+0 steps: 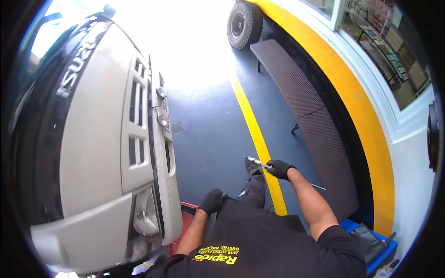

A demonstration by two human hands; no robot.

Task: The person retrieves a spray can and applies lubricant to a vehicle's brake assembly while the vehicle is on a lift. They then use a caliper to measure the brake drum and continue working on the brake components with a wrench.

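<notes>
My right hand (279,169), in a dark glove, is closed around a long, thin metal bar tool (257,161). Its thicker, shiny end points ahead, over my dark shoe (253,167). Behind the hand, the thin rod runs back past my forearm, above the brown woven bench (320,134). My left hand (213,201), gloved too, hangs low beside my thigh with its fingers curled. Whatever is in those fingers, if anything, is hidden. Left of that hand stands the pale front of a truck (99,120), with its bumper (162,139) closest.
A yellow line (250,118) crosses the grey floor (204,134). Past the bench's far end stands a large tyre (244,25). Something red (187,208) sits low by the bumper. A blue surface carrying a dark bag (368,241) is at the lower right, near a windowed wall (408,153).
</notes>
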